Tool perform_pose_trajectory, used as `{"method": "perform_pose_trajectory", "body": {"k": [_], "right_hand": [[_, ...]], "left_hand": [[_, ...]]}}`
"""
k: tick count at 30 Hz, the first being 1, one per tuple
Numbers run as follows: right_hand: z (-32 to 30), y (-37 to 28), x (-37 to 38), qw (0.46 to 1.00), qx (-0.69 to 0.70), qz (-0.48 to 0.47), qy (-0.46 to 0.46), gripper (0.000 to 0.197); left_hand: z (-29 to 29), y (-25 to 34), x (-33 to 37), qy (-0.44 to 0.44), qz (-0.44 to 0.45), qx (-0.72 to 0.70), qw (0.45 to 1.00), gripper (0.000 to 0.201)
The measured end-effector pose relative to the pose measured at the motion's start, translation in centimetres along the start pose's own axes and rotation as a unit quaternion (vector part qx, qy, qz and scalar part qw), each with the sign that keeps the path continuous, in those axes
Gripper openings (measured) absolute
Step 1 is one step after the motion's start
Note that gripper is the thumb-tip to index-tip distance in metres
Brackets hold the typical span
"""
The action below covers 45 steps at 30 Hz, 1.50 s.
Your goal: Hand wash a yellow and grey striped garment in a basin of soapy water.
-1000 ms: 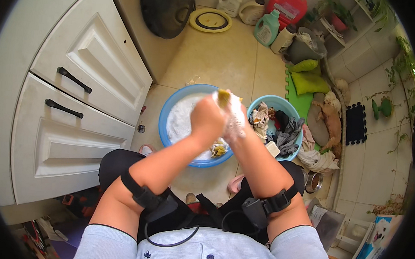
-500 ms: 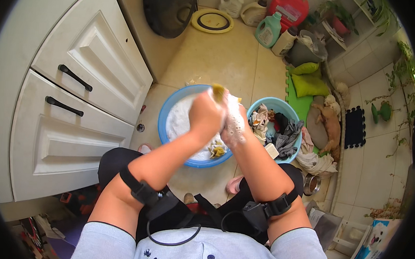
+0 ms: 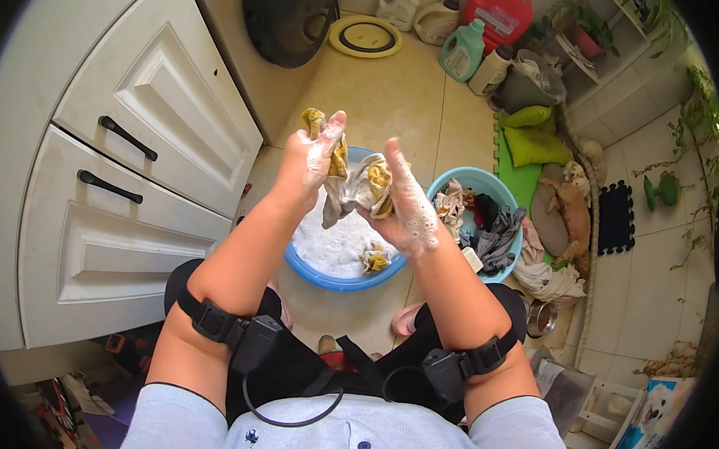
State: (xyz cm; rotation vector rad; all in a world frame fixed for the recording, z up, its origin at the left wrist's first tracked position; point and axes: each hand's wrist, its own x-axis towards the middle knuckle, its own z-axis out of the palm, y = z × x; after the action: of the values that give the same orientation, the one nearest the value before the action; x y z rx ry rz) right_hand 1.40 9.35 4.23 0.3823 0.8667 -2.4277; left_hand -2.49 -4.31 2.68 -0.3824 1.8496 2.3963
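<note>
Head view shows my soapy left hand (image 3: 318,158) and right hand (image 3: 404,201) gripping a wet grey-and-yellow cloth (image 3: 360,183), its middle hidden behind my fingers, above the foamy blue basin (image 3: 323,276).

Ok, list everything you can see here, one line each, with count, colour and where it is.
wet soapy cloth: one, grey and yellow, held between both hands
round plastic basin of suds: one, blue, on floor below hands
round plastic tub of laundry: one, light blue, right of basin
detergent jugs: several, white, red, teal, far floor
cabinet drawers: two, white with black handles, left
cushions: two, green, right
dog: one, tan, lying right
left hand: sudsy, gripping cloth
right hand: sudsy, gripping cloth
</note>
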Motion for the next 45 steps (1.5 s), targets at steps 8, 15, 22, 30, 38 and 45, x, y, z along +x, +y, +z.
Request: {"method": "perform_pose_trajectory", "body": {"k": [8, 15, 22, 30, 38, 45], "right_hand": [[-2.1, 0.0, 0.9, 0.993, -0.104, -0.055, -0.015, 0.019], [-2.2, -0.3, 1.3, 0.992, -0.104, -0.072, 0.01, 0.022], [-2.3, 0.3, 1.9, 0.957, -0.232, -0.154, 0.083, 0.028], [-1.1, 0.0, 0.7, 0.881, -0.425, -0.171, 0.117, 0.027], [-2.0, -0.6, 0.5, 0.957, -0.275, -0.078, 0.051, 0.024], [-2.1, -1.5, 0.4, 0.989, -0.149, -0.017, 0.0, 0.027]], "left_hand": [[-0.8, 0.7, -1.1, -0.102, -0.072, 0.001, 0.992, 0.032], [-1.1, 0.8, -0.9, -0.068, -0.043, 0.09, 0.993, 0.021], [-1.3, 0.3, -1.1, -0.163, -0.068, -0.043, 0.983, 0.021], [-1.5, -0.4, -0.8, -0.168, -0.015, 0.051, 0.984, 0.028], [-2.3, -0.7, -0.3, -0.176, -0.055, 0.013, 0.983, 0.029], [-2.2, -0.2, -0.3, -0.18, -0.041, -0.063, 0.981, 0.029]]}}
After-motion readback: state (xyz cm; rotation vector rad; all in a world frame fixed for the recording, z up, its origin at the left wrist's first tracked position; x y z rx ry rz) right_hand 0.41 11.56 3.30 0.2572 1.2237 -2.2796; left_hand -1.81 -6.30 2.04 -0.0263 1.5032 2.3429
